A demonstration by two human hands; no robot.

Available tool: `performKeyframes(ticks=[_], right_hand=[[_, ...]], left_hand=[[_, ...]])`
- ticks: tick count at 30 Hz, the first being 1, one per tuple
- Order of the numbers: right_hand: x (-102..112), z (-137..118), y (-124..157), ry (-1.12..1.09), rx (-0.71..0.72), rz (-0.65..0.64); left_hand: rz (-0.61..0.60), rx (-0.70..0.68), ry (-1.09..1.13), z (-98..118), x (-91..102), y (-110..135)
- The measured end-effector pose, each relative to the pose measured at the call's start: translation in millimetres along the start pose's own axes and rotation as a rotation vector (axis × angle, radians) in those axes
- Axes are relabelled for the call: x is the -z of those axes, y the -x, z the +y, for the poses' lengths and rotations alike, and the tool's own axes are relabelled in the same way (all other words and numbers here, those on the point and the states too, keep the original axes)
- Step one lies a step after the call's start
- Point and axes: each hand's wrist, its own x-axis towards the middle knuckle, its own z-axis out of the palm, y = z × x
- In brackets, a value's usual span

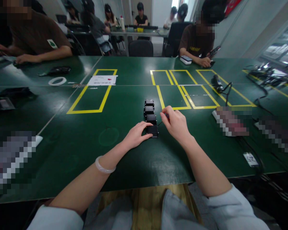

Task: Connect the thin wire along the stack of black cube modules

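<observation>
Several small black box-shaped units (149,109) stand in a row running away from me on the green table. Small light points like screw heads show along their sides. Around the nearest black unit (153,130), the thumb and fingers of my left hand (137,134) are closed, steadying it on the table. My right hand (175,123) is pinched just to the right of the row. From its fingertips a thin dark rod-like tool (159,124) slants down to the right side of that nearest unit. Most of the tool is hidden in the fingers.
Yellow tape outlines (103,99) mark the green table (124,163). A paper sheet (103,80) and a white ring (57,81) lie left. A black device on a stand (217,83), blurred-out flat devices (231,121) and cables lie right. Other people sit across the table.
</observation>
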Motion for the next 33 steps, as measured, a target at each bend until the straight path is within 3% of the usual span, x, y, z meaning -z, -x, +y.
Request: performKeyframes(ticks=[33], right_hand=[[0.5,-0.7,0.1,0.015,0.015,-0.011]], left_hand=[[-0.02,0.011,0.01,2.3,1.2,-0.3]])
